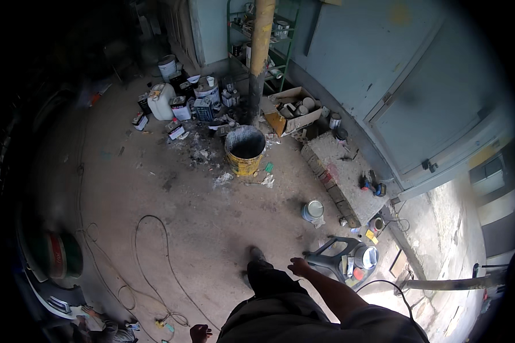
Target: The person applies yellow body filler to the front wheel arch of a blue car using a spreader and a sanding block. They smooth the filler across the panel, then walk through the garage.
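Head view: the right hand (pixel 298 266) reaches with loose, open fingers and empty grip toward the grey plastic stool (pixel 333 258) lying tipped at near right, just beside it. A firm hold on one leg would likely lift it cleanly (it looks light). The left hand (pixel 199 332) hangs low, grip unclear. One stool, one yellow bucket (pixel 244 150), one tin can (pixel 313 210).

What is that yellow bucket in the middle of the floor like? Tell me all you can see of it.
The yellow bucket stands upright on the concrete floor, at the foot of a yellowish pillar. It looks like a plastic pail, its outside smeared and stained grey. It has no lid, the rim is crusted with pale grey, and the inside looks dark; what it holds cannot be told. Scraps and litter lie around its base. No hand touches it.
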`<act>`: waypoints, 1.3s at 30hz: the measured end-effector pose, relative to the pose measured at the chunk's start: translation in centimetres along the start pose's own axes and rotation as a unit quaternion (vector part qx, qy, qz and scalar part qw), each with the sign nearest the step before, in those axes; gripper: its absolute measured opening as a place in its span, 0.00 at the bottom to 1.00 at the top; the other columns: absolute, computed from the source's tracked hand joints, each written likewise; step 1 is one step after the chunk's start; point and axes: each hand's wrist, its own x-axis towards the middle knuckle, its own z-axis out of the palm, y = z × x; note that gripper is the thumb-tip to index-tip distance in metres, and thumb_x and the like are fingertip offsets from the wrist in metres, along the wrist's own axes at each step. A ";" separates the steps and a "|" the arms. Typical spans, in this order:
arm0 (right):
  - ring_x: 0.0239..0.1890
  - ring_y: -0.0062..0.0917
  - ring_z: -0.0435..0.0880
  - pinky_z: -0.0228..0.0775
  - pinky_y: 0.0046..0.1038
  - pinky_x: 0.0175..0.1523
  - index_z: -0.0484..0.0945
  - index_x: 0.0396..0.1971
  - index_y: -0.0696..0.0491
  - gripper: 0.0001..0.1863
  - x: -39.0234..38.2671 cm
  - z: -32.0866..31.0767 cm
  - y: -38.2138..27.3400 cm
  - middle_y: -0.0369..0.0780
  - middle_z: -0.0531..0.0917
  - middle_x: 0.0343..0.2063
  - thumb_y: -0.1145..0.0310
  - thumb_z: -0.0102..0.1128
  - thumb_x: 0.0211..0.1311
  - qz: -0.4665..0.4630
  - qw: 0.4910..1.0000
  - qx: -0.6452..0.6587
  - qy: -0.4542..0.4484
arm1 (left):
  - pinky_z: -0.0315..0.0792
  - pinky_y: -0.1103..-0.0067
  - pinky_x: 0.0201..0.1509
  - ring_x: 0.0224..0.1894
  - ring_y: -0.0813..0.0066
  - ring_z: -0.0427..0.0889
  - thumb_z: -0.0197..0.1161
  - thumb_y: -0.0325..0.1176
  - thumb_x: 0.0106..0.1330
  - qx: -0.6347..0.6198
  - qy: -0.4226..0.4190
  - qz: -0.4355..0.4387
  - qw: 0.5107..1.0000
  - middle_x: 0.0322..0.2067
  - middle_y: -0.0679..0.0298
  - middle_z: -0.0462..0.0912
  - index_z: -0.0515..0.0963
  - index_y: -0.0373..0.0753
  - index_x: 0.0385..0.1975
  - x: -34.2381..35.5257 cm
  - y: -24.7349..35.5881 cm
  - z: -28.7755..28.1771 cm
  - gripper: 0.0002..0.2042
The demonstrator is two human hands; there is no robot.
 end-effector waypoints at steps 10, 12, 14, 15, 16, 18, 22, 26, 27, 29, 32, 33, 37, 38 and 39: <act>0.57 0.33 0.79 0.75 0.34 0.55 0.83 0.45 0.45 0.16 29.9 -15.3 -6.0 0.38 0.85 0.46 0.57 0.66 0.58 -0.047 0.883 -0.402 -0.236 | 0.70 0.63 0.25 0.23 0.56 0.80 0.62 0.44 0.52 0.322 0.006 0.095 0.942 0.16 0.59 0.77 0.74 0.44 0.16 18.5 -7.0 -12.2 0.12; 0.51 0.35 0.83 0.78 0.35 0.50 0.83 0.43 0.47 0.15 34.2 -15.6 -17.1 0.40 0.85 0.44 0.58 0.66 0.58 -0.109 0.882 -0.395 -0.234 | 0.70 0.64 0.25 0.23 0.58 0.80 0.61 0.44 0.53 0.342 0.029 0.066 0.937 0.16 0.60 0.77 0.74 0.43 0.16 15.0 -6.2 -17.9 0.12; 0.44 0.36 0.85 0.79 0.37 0.44 0.82 0.41 0.50 0.14 39.5 -19.3 -24.2 0.42 0.85 0.40 0.59 0.66 0.57 -0.116 0.900 -0.368 -0.204 | 0.74 0.64 0.27 0.25 0.60 0.82 0.62 0.40 0.60 0.296 0.097 0.059 0.949 0.22 0.57 0.80 0.77 0.37 0.29 16.2 -4.4 -21.1 0.11; 0.40 0.37 0.85 0.79 0.38 0.41 0.82 0.39 0.51 0.14 42.7 -21.5 -26.4 0.43 0.85 0.37 0.60 0.65 0.57 -0.083 0.938 -0.292 -0.165 | 0.78 0.63 0.29 0.27 0.61 0.84 0.64 0.36 0.66 0.242 0.154 0.055 0.956 0.28 0.53 0.84 0.80 0.31 0.41 17.6 -3.9 -21.3 0.13; 0.36 0.38 0.85 0.79 0.39 0.38 0.82 0.38 0.53 0.14 46.2 -23.0 -29.4 0.44 0.85 0.34 0.60 0.65 0.57 -0.049 0.974 -0.186 -0.116 | 0.77 0.62 0.30 0.28 0.60 0.84 0.64 0.38 0.65 -0.051 0.187 -0.106 0.975 0.27 0.54 0.84 0.81 0.33 0.41 20.1 -4.2 -22.5 0.13; 0.28 0.39 0.86 0.79 0.41 0.32 0.81 0.36 0.56 0.13 53.2 -26.4 -37.0 0.47 0.84 0.28 0.62 0.64 0.56 -0.020 0.999 -0.018 -0.026 | 0.78 0.67 0.31 0.29 0.64 0.86 0.61 0.41 0.64 -0.219 0.170 -0.209 0.938 0.25 0.58 0.86 0.83 0.35 0.33 24.7 -3.7 -25.5 0.14; 0.31 0.42 0.86 0.79 0.40 0.37 0.81 0.32 0.56 0.13 65.2 -32.9 -51.8 0.50 0.85 0.30 0.60 0.62 0.54 -0.136 0.987 -0.075 0.038 | 0.81 0.71 0.41 0.33 0.65 0.89 0.59 0.50 0.64 0.014 0.069 -0.377 0.924 0.31 0.58 0.89 0.87 0.43 0.35 31.6 -1.4 -29.4 0.18; 0.39 0.48 0.84 0.74 0.45 0.43 0.79 0.26 0.55 0.13 76.7 -36.1 -65.4 0.54 0.83 0.32 0.59 0.61 0.53 -0.271 0.954 -0.038 0.127 | 0.80 0.66 0.46 0.41 0.60 0.88 0.58 0.54 0.61 0.221 -0.016 -0.422 0.879 0.35 0.55 0.88 0.88 0.45 0.32 38.4 -6.0 -33.9 0.20; 0.43 0.49 0.83 0.74 0.45 0.49 0.82 0.32 0.56 0.16 77.0 -33.5 -72.3 0.55 0.84 0.36 0.58 0.61 0.53 -0.163 0.981 -0.095 -0.047 | 0.80 0.64 0.49 0.50 0.58 0.85 0.61 0.48 0.65 0.166 -0.105 -0.428 0.882 0.45 0.53 0.86 0.85 0.40 0.43 34.2 -7.1 -34.7 0.19; 0.48 0.48 0.82 0.73 0.46 0.55 0.83 0.37 0.58 0.19 83.9 -35.6 -73.4 0.54 0.84 0.41 0.56 0.61 0.56 -0.236 0.957 -0.169 -0.015 | 0.74 0.64 0.29 0.27 0.63 0.84 0.65 0.43 0.63 0.018 0.151 -0.375 0.914 0.24 0.56 0.84 0.85 0.38 0.41 37.5 -7.8 -36.4 0.15; 0.46 0.41 0.84 0.77 0.41 0.48 0.87 0.37 0.42 0.15 97.0 -51.6 -68.6 0.43 0.85 0.44 0.55 0.66 0.48 -0.295 0.822 -0.473 0.114 | 0.73 0.65 0.28 0.28 0.65 0.85 0.69 0.51 0.59 0.094 0.223 -0.297 0.924 0.23 0.60 0.85 0.86 0.41 0.41 55.3 -12.0 -46.0 0.20; 0.46 0.38 0.84 0.77 0.41 0.48 0.87 0.37 0.39 0.15 96.3 -47.8 -72.6 0.38 0.85 0.43 0.55 0.67 0.48 -0.338 0.737 -0.585 -0.018 | 0.73 0.66 0.28 0.28 0.66 0.85 0.70 0.53 0.58 0.144 0.224 -0.356 0.896 0.23 0.61 0.85 0.87 0.42 0.41 51.7 -12.7 -49.3 0.21; 0.51 0.37 0.83 0.77 0.40 0.52 0.86 0.42 0.38 0.17 100.8 -49.2 -82.5 0.38 0.84 0.44 0.60 0.63 0.49 -0.352 0.719 -0.591 -0.101 | 0.78 0.69 0.32 0.34 0.68 0.88 0.74 0.63 0.46 0.201 0.071 -0.427 0.879 0.30 0.64 0.88 0.86 0.47 0.44 54.0 -17.2 -65.5 0.31; 0.51 0.37 0.83 0.77 0.40 0.52 0.86 0.42 0.38 0.16 100.7 -49.3 -85.5 0.38 0.84 0.44 0.61 0.63 0.50 -0.343 0.744 -0.567 -0.089 | 0.79 0.69 0.32 0.34 0.68 0.88 0.74 0.64 0.46 0.204 0.078 -0.433 0.875 0.31 0.63 0.88 0.86 0.47 0.44 53.9 -17.6 -70.5 0.31; 0.51 0.37 0.83 0.77 0.40 0.52 0.87 0.41 0.39 0.16 101.6 -49.3 -88.9 0.39 0.84 0.44 0.61 0.62 0.50 -0.332 0.764 -0.548 -0.074 | 0.79 0.68 0.32 0.35 0.69 0.88 0.73 0.64 0.47 0.202 0.088 -0.435 0.873 0.32 0.63 0.88 0.86 0.47 0.43 54.1 -18.1 -75.1 0.30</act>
